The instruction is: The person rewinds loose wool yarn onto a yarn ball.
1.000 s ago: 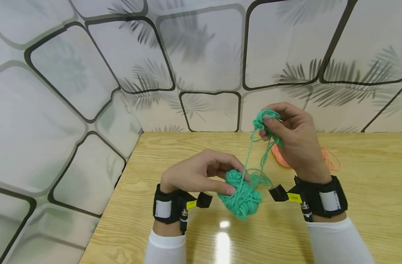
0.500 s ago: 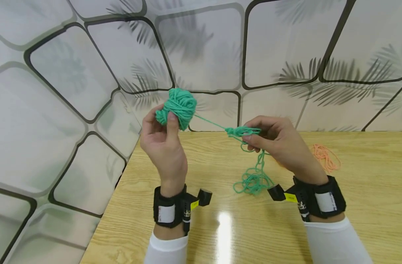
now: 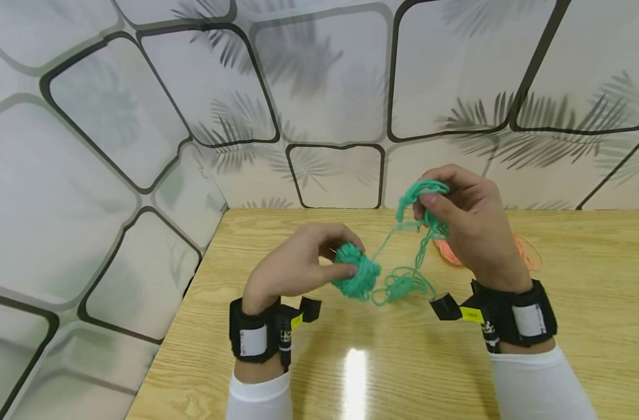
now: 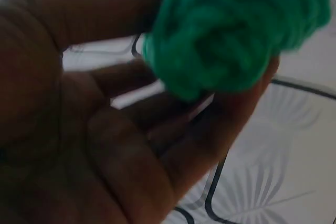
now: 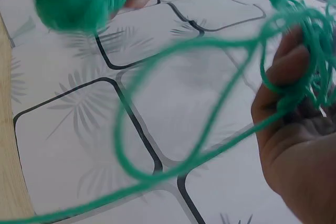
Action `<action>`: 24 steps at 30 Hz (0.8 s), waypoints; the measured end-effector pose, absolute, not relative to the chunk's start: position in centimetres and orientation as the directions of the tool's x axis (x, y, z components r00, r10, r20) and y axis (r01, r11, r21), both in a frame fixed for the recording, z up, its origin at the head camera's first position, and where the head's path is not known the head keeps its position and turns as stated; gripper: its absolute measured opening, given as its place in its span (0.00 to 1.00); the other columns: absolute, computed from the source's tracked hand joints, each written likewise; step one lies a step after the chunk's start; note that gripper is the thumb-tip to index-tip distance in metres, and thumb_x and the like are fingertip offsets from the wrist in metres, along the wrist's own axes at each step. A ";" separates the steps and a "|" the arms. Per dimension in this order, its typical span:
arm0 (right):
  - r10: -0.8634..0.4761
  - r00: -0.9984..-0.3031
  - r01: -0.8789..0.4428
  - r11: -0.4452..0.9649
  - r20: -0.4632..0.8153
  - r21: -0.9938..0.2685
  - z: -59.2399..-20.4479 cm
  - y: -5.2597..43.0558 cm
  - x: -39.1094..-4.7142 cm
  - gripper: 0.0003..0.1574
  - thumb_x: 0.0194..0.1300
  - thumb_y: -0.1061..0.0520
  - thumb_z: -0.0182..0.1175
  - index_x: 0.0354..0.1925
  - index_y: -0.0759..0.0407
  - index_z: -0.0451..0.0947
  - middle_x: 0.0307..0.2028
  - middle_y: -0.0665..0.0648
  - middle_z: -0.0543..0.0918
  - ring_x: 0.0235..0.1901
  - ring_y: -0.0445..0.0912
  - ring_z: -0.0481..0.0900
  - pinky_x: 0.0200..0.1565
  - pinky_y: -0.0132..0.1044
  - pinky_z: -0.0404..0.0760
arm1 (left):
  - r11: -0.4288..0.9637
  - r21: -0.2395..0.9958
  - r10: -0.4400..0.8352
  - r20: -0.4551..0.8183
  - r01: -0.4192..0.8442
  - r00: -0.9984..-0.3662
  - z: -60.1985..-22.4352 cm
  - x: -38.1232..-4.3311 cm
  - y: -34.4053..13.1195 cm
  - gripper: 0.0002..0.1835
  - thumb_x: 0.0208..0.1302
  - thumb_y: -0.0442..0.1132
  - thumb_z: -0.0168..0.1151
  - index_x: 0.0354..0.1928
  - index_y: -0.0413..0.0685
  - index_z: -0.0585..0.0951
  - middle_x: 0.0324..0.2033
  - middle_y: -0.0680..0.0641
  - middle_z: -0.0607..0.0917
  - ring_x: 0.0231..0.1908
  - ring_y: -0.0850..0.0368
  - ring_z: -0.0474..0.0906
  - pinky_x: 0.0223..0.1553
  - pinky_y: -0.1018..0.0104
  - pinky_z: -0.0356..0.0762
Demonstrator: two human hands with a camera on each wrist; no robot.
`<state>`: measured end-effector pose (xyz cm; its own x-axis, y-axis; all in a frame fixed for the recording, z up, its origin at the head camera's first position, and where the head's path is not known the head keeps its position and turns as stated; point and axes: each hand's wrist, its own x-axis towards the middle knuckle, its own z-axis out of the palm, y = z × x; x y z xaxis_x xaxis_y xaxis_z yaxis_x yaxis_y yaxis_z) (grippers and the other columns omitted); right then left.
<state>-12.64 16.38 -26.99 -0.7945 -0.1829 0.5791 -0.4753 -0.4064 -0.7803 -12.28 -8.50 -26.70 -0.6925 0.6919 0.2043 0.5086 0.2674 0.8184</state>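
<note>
My left hand (image 3: pixel 298 262) grips a ball of green yarn (image 3: pixel 357 274) between thumb and fingers, above the table. In the left wrist view the ball (image 4: pixel 226 30) is blurred and sits at the fingertips. Higher and to the right, my right hand (image 3: pixel 468 219) pinches a bunch of looped green yarn (image 3: pixel 421 189). One strand runs slanting from this bunch down to the ball. Other strands hang from the right hand to a loose green heap (image 3: pixel 403 284) on the table. A big loop of yarn (image 5: pixel 123 129) dangles beside the right hand in the right wrist view.
Behind the right hand lies orange yarn (image 3: pixel 447 248), partly hidden by it. The wooden table (image 3: pixel 203 350) meets a patterned wall (image 3: pixel 335 87) at the back and another at the left. Both wrists wear black camera straps (image 3: pixel 519 315).
Half a second ago the left hand held the ball up at the left near the wall; now it is lower and palm-down. The right hand has risen slightly and moved right with its yarn.
</note>
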 end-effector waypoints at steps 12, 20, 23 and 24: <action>-0.143 -0.893 -0.377 -0.281 0.427 -0.883 -27.7 16.2 -13.8 0.14 0.62 0.65 0.56 0.45 0.71 0.71 0.31 0.60 0.76 0.28 0.46 0.74 0.28 0.34 0.74 | -0.733 0.623 0.453 0.747 0.274 -0.485 -25.4 -11.3 -7.1 0.13 0.57 0.39 0.63 0.45 0.48 0.77 0.53 0.41 0.72 0.45 0.50 0.74 0.44 0.56 0.75; -0.320 -0.919 -0.259 0.051 0.230 -0.964 -27.8 16.6 -13.8 0.21 0.61 0.54 0.59 0.51 0.61 0.72 0.38 0.61 0.78 0.31 0.49 0.77 0.34 0.38 0.77 | -0.678 0.486 -0.151 0.641 0.551 -0.752 -24.5 -11.8 -7.1 0.13 0.59 0.30 0.58 0.46 0.36 0.72 0.44 0.41 0.74 0.46 0.51 0.73 0.49 0.63 0.72; -0.391 -0.911 -0.248 0.259 0.133 -0.934 -27.8 16.8 -13.7 0.24 0.61 0.47 0.59 0.54 0.52 0.71 0.39 0.59 0.79 0.36 0.50 0.77 0.40 0.42 0.76 | -0.529 0.532 -0.258 0.642 0.661 -0.723 -24.3 -11.8 -6.9 0.12 0.59 0.27 0.57 0.46 0.34 0.73 0.39 0.42 0.75 0.41 0.53 0.74 0.45 0.64 0.73; -0.411 -0.904 -0.263 0.320 0.117 -0.910 -27.9 16.7 -13.8 0.25 0.61 0.45 0.59 0.55 0.49 0.70 0.40 0.58 0.79 0.39 0.49 0.77 0.43 0.43 0.75 | -0.479 0.551 -0.266 0.651 0.683 -0.711 -24.3 -11.7 -6.8 0.12 0.58 0.27 0.57 0.46 0.34 0.73 0.39 0.41 0.75 0.40 0.54 0.74 0.43 0.64 0.74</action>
